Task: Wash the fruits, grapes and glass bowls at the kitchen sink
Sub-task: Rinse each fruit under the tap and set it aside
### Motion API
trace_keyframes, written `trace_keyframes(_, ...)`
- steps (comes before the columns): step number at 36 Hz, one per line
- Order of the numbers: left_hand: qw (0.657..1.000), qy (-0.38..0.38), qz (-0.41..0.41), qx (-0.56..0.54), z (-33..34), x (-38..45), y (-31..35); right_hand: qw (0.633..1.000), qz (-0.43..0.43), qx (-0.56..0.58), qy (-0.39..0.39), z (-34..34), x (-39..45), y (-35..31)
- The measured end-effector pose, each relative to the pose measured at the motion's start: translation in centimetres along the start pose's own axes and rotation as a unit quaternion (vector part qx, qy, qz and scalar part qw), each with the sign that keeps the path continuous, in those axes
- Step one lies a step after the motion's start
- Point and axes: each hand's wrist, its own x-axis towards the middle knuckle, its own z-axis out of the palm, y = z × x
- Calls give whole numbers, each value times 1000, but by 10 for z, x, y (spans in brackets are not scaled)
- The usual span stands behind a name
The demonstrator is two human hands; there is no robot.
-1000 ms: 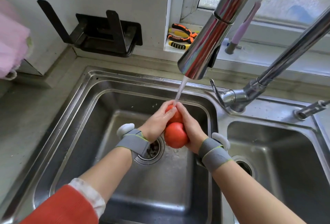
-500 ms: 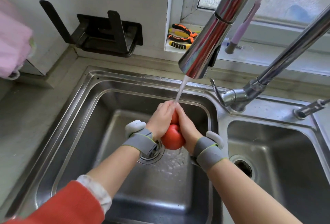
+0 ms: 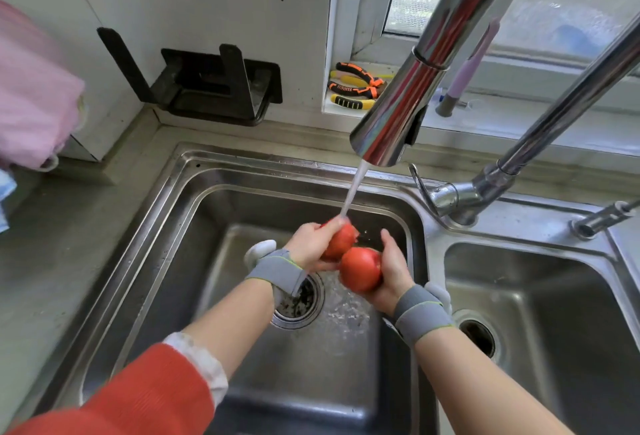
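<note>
Two red round fruits are held over the left basin of the steel sink (image 3: 166, 226). My left hand (image 3: 310, 244) grips the farther fruit (image 3: 341, 242), which sits right under the water stream (image 3: 353, 188) from the chrome faucet head (image 3: 391, 122). My right hand (image 3: 393, 271) cups the nearer, larger fruit (image 3: 360, 270) from the right. The two fruits touch each other. Water splashes on the basin floor beside the drain (image 3: 298, 303). No grapes or glass bowls are in view.
The right basin (image 3: 540, 313) has its own drain (image 3: 479, 336). A small tap (image 3: 602, 218) stands at the sink's back right. A black wall rack (image 3: 214, 84), pliers (image 3: 356, 86) on the window sill and a pink towel (image 3: 31, 98) at the left surround the sink.
My hands have parted: the fruits were stacked between both palms, and each hand now holds its own fruit. My right hand moved right and nearer with the larger fruit.
</note>
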Motion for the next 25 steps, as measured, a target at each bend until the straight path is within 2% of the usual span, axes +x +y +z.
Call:
trace_keyframes(4, 987, 6, -50, -149, -9, -1, -1, 998, -22, 49, 17, 6, 1, -12)
trace_keyframes(9, 973, 35, -65, -217, -26, -9, 3, 996, -30, 69, -49, 35, -9, -19)
trace_keyframes(16, 978, 64, -48, -195, -47, -17, 5, 990, -113, -9, -78, 67, -14, -20)
trace_keyframes(20, 980, 50, -55, -183, -39, -20, 9, 957, -229, -176, -26, 47, -12, -16)
trace_keyframes(25, 997, 6, 10, -71, -20, -27, 12, 919, -291, -265, 0, 15, -38, -26)
